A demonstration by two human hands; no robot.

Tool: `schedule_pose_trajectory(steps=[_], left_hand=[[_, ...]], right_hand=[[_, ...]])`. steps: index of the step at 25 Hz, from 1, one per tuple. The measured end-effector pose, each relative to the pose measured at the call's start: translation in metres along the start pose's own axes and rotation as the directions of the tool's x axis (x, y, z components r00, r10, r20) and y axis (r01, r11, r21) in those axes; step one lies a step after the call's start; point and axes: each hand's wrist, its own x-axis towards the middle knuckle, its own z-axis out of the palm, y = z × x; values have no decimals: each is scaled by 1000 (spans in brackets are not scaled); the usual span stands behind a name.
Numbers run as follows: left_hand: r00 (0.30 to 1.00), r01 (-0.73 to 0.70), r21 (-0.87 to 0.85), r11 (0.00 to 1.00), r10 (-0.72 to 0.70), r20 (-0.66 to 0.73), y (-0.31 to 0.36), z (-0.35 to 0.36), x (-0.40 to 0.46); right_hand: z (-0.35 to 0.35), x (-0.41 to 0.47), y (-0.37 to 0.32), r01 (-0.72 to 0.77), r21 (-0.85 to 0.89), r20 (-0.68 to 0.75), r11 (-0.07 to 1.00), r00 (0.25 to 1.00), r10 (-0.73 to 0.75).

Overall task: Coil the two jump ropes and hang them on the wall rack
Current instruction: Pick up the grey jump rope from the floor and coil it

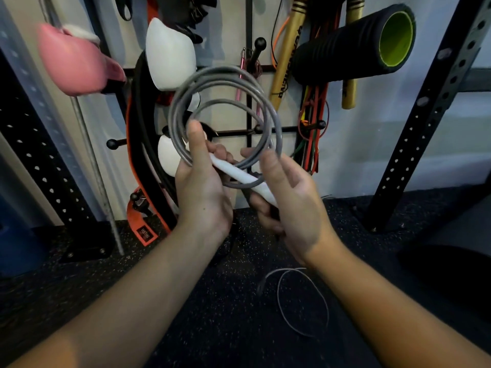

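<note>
Grey jump rope [225, 115] coiled; left hand [204, 181] and right hand [289, 197] grip it.

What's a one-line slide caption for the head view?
Both hands, left hand and right hand, hold a coiled grey rope by its white handle before the wall rack; a second rope lies on the floor.

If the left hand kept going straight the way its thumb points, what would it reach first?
Probably the wall rack behind the grey rope coil that the left hand grips; the thumb points up through the coil's opening, though depth is unclear.
</note>
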Motion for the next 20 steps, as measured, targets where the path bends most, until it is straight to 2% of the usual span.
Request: schedule_pose_trajectory(steps=[2, 4, 7, 10, 12, 14, 16, 18, 19, 20], left_hand=[[998, -57, 70, 996, 57, 6, 2, 0, -2], [996, -85, 172, 981, 86, 2, 1, 1, -5], [999, -46, 302, 952, 42, 21, -1, -1, -6], [989, 18, 326, 945, -64, 131, 9, -7, 10], [966, -29, 432, 901, -86, 245, 26, -14, 28], [882, -172, 642, 747, -173, 438, 49, -20, 38], [781, -295, 786, 543, -336, 526, 71, -17, 33], [747, -478, 845, 239, -395, 535, 84, -8, 22], [734, -561, 827, 48, -433, 523, 84, -2, 13], [726, -612, 784, -98, -461, 510, 80, 4, 4]], right_hand=[[1, 0, -3, 13, -48, -24, 999, 1000, -15], [2, 1, -3, -37, -52, -113, 998, 993, 31], [-8, 6, -8, -103, -87, -212, 991, 974, 83], [-34, 17, -26, -73, -329, -195, 942, 981, 8], [-53, 21, -38, -47, -554, -113, 831, 993, -19], [-67, 21, -47, 0, -708, -4, 706, 1000, -4], [-72, 20, -52, 57, -798, 106, 600, 993, 47], [-66, 18, -52, 84, -841, 177, 534, 976, 125], [-61, 18, -50, 99, -858, 201, 505, 968, 152], [-56, 18, -48, 125, -875, 223, 468, 962, 160]])
